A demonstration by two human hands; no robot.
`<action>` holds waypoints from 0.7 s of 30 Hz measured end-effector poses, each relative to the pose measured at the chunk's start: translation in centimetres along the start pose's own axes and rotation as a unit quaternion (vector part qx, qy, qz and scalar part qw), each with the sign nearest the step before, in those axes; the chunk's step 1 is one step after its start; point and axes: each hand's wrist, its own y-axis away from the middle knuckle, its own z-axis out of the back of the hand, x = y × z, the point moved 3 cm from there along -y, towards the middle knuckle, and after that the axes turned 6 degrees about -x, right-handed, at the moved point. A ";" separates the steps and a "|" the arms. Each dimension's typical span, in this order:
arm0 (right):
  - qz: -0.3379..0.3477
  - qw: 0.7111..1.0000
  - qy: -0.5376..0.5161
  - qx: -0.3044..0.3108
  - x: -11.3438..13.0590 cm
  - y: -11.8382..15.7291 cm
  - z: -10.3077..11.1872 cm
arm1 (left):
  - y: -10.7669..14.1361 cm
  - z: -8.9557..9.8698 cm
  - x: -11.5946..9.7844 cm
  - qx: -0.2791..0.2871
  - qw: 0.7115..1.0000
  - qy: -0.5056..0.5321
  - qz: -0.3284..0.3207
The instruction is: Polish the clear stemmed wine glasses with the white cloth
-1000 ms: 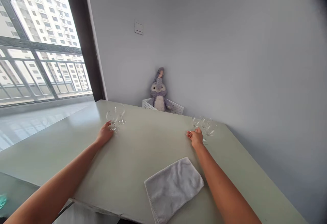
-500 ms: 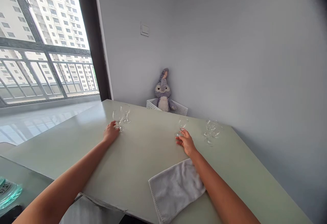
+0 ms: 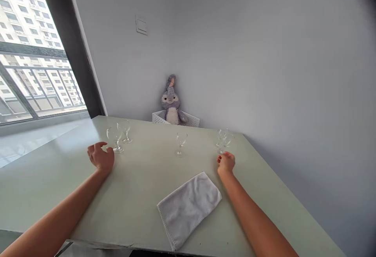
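Note:
My left hand hovers at the left of the table, fingers curved and apart, just beside the nearer of two stemmed glasses. The other glass stands behind it. At the right, my right hand has its fingers at the base of a clear stemmed glass; whether it grips the base is hard to see. Another glass stands close behind. A single glass stands upright between my hands. In front of it a grey cloth lies on the table.
Behind the table's far edge, a plush toy sits in a white perforated basket by the wall corner. A window with a railing is at the left.
My right hand has left the middle glass and moved right to the right-hand pair. My left hand has drawn back leftward from the left pair, its fingers spreading. The view has turned right.

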 end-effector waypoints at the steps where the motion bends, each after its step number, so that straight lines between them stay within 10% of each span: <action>1: 0.002 1.000 -0.002 -0.016 0.4 -1.2 0.4 | 0.9 0.4 -1.1 -0.013 0.999 0.045 -0.017; 10: -0.007 1.000 0.002 0.025 -0.7 -2.7 -2.2 | 13.0 -6.8 -12.6 0.375 0.908 0.188 -0.015; 21: 0.064 0.986 0.046 0.144 -2.2 0.1 -3.0 | 18.7 -12.5 -17.1 0.482 0.841 0.237 0.065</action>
